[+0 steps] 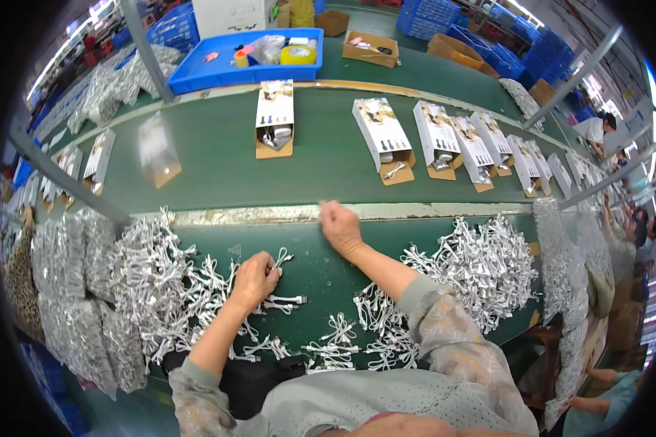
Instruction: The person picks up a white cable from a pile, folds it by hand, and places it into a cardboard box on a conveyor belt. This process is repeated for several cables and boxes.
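Note:
My left hand [255,280] is closed in a pinch on a bundled white USB cable [282,258], which sticks out past the fingertips above the green table. My right hand [340,224] is curled closed over the light edge strip between table and conveyor, its fingertips slightly blurred. Whether anything is inside it cannot be seen. White cables lie in a heap at the left [147,280] and in another at the right [488,273], with several loose ones between. Beyond, open-ended white cartons [383,131] lie on the green conveyor belt [219,156]; one [275,113] shows white parts inside.
Clear plastic bags packed with goods [69,269] are stacked at the far left, more bags [567,284] at the right. Grey metal posts [73,175] rise beside the belt. A blue tray [197,69] with tape rolls and a small cardboard box [372,49] stand behind. Other people work at the right.

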Demonstrator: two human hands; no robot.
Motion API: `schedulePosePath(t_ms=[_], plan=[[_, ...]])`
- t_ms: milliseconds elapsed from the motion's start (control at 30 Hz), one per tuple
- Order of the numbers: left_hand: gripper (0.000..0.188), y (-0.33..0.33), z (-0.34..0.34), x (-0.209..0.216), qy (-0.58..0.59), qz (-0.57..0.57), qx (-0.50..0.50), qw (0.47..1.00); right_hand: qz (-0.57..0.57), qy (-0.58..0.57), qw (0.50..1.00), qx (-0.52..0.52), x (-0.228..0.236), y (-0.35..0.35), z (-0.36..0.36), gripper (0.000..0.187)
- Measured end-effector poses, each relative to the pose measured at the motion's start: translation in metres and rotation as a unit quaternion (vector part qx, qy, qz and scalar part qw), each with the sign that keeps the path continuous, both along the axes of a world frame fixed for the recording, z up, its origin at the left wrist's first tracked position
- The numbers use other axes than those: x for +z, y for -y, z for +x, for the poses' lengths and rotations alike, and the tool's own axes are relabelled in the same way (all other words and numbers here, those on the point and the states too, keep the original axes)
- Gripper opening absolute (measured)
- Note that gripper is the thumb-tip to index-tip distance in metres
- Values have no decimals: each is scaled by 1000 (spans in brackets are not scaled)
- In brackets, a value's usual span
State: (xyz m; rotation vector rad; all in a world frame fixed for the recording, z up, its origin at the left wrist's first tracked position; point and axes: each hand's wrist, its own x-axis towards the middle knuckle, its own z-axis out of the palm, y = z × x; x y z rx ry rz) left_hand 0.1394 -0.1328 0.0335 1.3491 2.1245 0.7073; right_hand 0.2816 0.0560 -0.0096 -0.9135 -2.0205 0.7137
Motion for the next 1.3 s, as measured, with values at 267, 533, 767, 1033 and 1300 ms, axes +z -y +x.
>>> schedulePosePath(t_ms=[267, 533, 767, 1033, 1300], plan=[[17, 0, 1, 11, 21, -6, 16, 1000, -131, 106, 922, -347, 20, -147, 105, 35], [15, 1, 3, 17, 40, -15, 29, 999, -30, 210, 920, -329, -15, -209, 119, 22], [15, -3, 2, 10, 56, 6, 22, 998, 151, 41, 853, -498, -4, -240, 155, 20], [18, -21, -27, -1, 126, 63, 107, 984, 62, 118, 986, 95, 23, -38, 51, 20], [20, -124, -109, -10, 61, 145, 318, 935, 160, 126, 970, 132, 9, 7, 23, 18]])
